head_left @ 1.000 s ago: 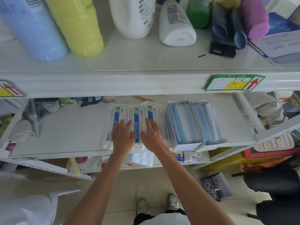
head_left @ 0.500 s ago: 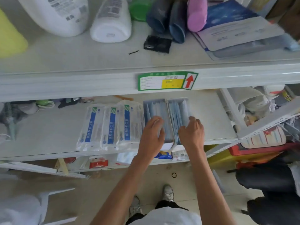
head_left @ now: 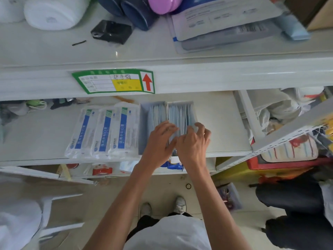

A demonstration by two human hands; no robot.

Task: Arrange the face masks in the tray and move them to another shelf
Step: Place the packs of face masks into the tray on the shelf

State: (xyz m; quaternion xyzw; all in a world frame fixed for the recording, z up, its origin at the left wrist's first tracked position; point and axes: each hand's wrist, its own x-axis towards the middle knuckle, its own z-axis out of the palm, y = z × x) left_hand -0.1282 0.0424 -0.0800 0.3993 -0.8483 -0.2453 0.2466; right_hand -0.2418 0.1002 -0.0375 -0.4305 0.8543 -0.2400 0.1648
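Two open grey trays stand side by side on the middle shelf (head_left: 221,123). The left tray (head_left: 144,127) and the right tray (head_left: 180,102) each hold upright blue face masks (head_left: 180,114). My left hand (head_left: 159,143) lies over the divide between the trays, its fingers stretched onto the right tray's masks. My right hand (head_left: 194,143) is beside it, with fingers and thumb curled into the near end of those masks. Three sealed white-and-blue mask packs (head_left: 103,130) lie in a row just left of the trays.
The upper shelf (head_left: 54,56) carries white bottles, a black object (head_left: 111,31), dark and pink bottles and a stack of papers (head_left: 225,20). A green price label (head_left: 113,81) sits on its edge. A slanted white shelf (head_left: 288,130) and cluttered bags lie to the right. Small items sit at the shelf's back left.
Both hands left the sealed packs and moved right to the trays. They have since closed together onto the right tray's masks. The view shifted right.
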